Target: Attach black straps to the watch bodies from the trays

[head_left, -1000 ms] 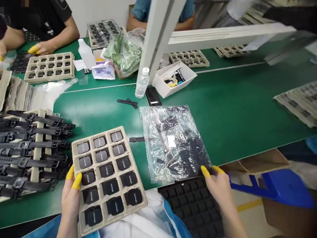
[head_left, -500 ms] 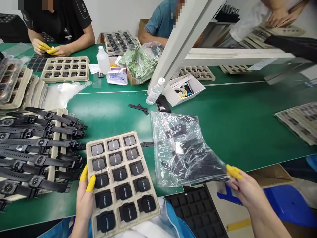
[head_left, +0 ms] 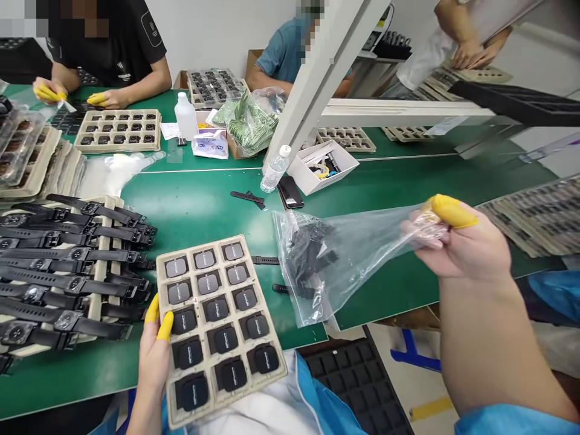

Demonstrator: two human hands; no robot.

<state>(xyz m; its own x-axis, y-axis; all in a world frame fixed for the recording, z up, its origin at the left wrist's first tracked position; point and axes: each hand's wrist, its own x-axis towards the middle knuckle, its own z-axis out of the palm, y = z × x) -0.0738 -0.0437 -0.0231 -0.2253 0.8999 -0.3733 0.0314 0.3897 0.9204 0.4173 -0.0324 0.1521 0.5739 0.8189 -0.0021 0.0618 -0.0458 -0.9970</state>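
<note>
grip: right hand was closed on one clear bag by its bunched end, black straps inside, at the two o'clock of one tray, pinched at nine o'clock by left hand, best kept level.

Tray: beige, slanted, its fifteen compartments holding dark squarish pieces, over the near edge of the green table
Bag: clear plastic, drawn taut, one end raised, black straps bunched in the other
</note>
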